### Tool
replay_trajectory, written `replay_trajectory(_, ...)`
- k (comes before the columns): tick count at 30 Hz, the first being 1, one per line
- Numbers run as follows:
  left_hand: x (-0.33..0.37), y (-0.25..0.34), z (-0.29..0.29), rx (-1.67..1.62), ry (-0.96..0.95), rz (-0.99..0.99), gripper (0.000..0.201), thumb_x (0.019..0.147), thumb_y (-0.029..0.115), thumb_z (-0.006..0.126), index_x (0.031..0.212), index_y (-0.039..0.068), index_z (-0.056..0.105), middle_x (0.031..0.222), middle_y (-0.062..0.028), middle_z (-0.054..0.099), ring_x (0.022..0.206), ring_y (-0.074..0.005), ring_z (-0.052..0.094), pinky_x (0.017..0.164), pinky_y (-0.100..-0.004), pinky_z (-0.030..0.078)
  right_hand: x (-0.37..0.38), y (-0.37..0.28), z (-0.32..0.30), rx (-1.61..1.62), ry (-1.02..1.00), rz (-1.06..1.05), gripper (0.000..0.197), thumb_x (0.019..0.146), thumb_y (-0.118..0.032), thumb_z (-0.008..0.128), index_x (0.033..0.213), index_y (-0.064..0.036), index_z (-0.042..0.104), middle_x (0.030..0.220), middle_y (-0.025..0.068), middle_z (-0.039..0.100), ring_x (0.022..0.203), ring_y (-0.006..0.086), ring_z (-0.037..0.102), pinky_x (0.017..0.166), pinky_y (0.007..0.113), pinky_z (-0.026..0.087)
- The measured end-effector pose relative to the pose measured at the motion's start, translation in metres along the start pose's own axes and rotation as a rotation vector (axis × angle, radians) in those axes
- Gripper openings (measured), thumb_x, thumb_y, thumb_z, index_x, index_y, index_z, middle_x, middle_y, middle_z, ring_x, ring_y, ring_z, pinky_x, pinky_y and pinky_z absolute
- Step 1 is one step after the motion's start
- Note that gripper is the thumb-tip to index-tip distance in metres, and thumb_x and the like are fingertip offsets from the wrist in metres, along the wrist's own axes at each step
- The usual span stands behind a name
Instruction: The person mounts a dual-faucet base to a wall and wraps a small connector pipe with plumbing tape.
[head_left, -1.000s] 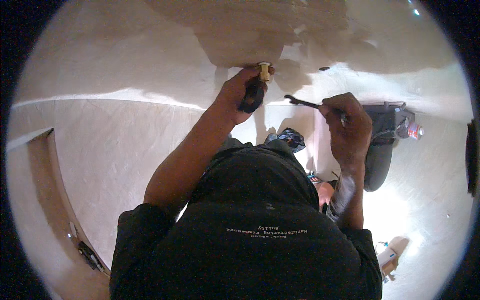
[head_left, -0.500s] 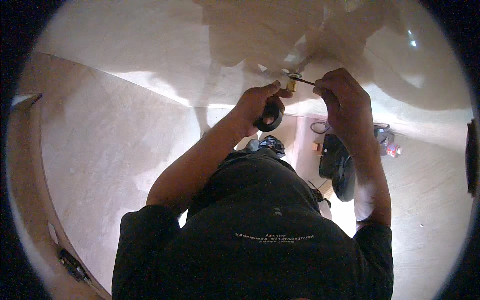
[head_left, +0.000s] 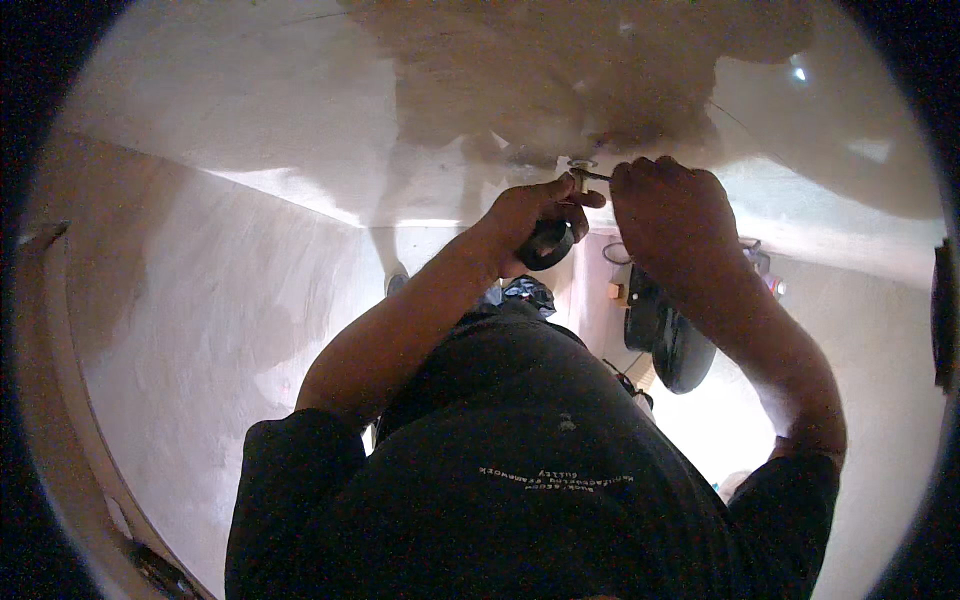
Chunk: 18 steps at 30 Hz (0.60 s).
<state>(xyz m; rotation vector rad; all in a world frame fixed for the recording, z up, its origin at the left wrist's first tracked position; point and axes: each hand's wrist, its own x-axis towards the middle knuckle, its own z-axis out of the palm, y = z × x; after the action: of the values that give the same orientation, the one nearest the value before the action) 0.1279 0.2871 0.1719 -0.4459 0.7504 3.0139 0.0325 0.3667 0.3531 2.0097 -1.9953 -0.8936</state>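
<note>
A small yellowish fitting (head_left: 581,184) sticks out of the pale wall in front of me. My left hand (head_left: 515,222) has its thumb and forefinger at the fitting, while its other fingers curl round a black ring that looks like a roll of tape (head_left: 552,263). Just right of the fitting, my right hand (head_left: 680,215) is closed on a thin dark rod-like piece (head_left: 598,177), whose far end meets the fitting. Most of that piece is hidden in the fist, so its kind does not show.
The pale wall (head_left: 290,90) spans the far side, with shadows across it. Below my hands lie a crumpled black bag (head_left: 530,293) and, to the right, a large black bag or case (head_left: 680,352). A small orange-brown block (head_left: 618,292) is beside it. A wooden edge (head_left: 70,370) curves along the left.
My right hand has come closer to the fitting and turned, back of the fist up, with the elbow swung outward. Less of the thin piece shows. My left hand stays at the fitting.
</note>
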Motion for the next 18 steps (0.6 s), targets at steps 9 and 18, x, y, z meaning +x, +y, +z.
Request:
replay_trajectory(9, 0.010, -0.006, -0.009, -0.074, -0.037, 0.062, 0.042, 0.098, 0.045, 0.053, 0.112, 0.005, 0.062, 0.086, -0.0082, 0.065, 0.062, -0.0160, 0.059, 0.050, -0.0287, 0.050, 0.009, 0.003, 0.001, -0.002, -0.130, -0.013, 0.009, 0.086, -0.013, 0.061, 0.088, -0.0048, 0.064, 0.082, 0.0117, 0.069, 0.084, 0.0235, 0.070, 0.069, 0.036, 0.056)
replay_trajectory(18, 0.006, -0.001, 0.003, -0.044, 0.057, 0.076, 0.040, 0.103, 0.034, 0.047, 0.110, -0.001, 0.064, 0.082, -0.0065, 0.064, 0.049, -0.0085, 0.049, 0.039, -0.0205, 0.037, 0.008, 0.004, 0.019, -0.010, -0.029, 0.044, 0.009, 0.083, -0.014, 0.061, 0.085, -0.0063, 0.065, 0.072, 0.0101, 0.070, 0.070, 0.0252, 0.071, 0.061, 0.038, 0.056)
